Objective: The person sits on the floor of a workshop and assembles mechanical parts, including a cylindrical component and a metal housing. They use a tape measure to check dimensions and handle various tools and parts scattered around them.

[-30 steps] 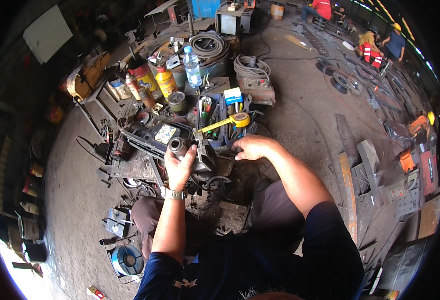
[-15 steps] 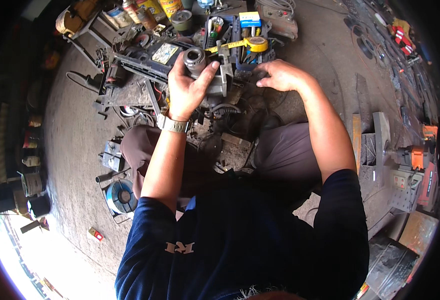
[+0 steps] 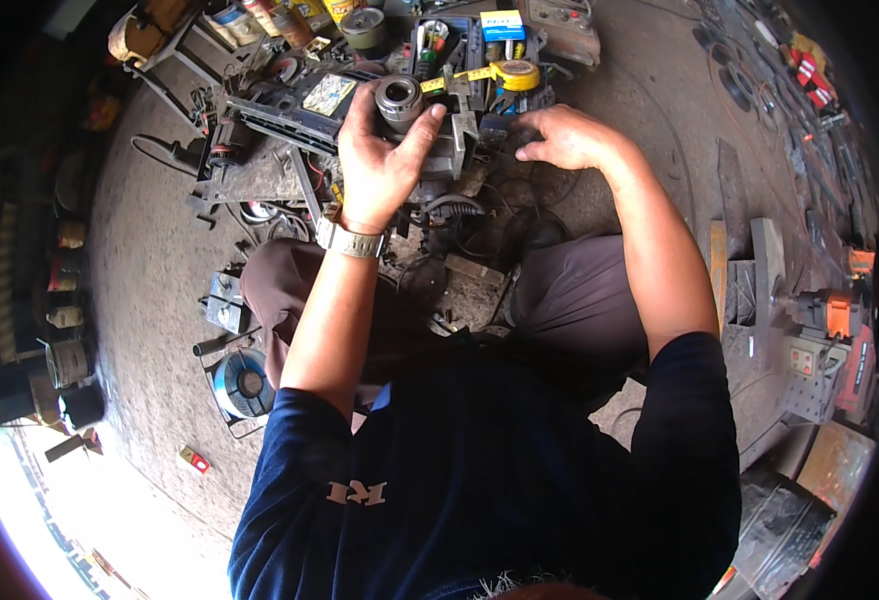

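My left hand (image 3: 380, 165) is wrapped round a grey metal cylinder (image 3: 399, 100) with a round bore facing up; the thumb lies along its right side. Just right of the cylinder is a grey metal bracket-like block (image 3: 452, 150), partly covered by my thumb. My right hand (image 3: 562, 138) is to the right of the block, fingers curled and thumb bent in toward them. Something dark shows at those fingertips, but I cannot make it out. Beyond the block lies a yellow tape measure (image 3: 516, 74) with its blade drawn out leftward.
Left of my left hand sits a dark flat case (image 3: 295, 115) among cables and tools. Behind are a tool tray (image 3: 440, 60), a blue-and-white box (image 3: 502, 27) and cans (image 3: 364, 32). A blue spool (image 3: 243, 383) is beside my left knee; an orange-and-black tool (image 3: 828, 312) stands far right.
The whole view has shifted slightly, so the bench things sit higher. My left hand still grips the cylinder. My right hand has moved slightly, its fingers still curled.
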The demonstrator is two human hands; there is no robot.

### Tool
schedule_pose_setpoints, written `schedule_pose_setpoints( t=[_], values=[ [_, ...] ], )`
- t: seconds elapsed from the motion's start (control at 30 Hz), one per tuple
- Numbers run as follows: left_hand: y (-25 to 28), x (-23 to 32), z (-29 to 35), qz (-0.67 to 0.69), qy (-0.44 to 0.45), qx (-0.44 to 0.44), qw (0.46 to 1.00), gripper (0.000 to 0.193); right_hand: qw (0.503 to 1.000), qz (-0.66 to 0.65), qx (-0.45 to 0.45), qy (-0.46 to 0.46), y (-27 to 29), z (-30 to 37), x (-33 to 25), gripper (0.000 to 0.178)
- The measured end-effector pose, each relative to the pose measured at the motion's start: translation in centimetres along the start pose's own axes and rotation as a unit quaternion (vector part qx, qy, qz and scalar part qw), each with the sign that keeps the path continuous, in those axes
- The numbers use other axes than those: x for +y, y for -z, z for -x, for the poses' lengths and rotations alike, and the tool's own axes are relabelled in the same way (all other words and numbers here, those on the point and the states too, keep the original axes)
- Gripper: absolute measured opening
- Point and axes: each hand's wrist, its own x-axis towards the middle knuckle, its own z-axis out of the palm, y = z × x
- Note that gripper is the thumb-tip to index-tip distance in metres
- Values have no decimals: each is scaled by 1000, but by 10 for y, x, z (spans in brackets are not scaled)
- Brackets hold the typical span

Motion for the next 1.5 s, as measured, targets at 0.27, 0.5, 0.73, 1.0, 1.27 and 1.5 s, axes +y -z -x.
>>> schedule_pose_setpoints(
  t=[0.27, 0.5, 0.73, 1.0, 1.27, 1.5],
  values=[
    [0, -1, 1, 20, 9, 22, 1000, 49, 1000, -2, -2, -11, -5, -1, 0, 57],
    [-7, -15, 7, -39, -34, 69, 996, 32, 999, 12, -30, -10, 0, -1, -2, 65],
    [15, -33, -23, 139, 47, 151, 978, 19, 999, -10, -39, 2, 6, 5, -11, 55],
    [62, -79, -76, 326, 167, 106, 924, 7, 999, -4, -53, -4, 9, 0, -17, 55],
    [95, -123, -113, 347, 274, 68, 894, 16, 998, 0, -56, 11, -3, -7, -7, 56],
    [113, -148, -124, 389, 312, 29, 866, 26, 997, -3, -70, 12, 3, -16, -10, 55]
  ],
)
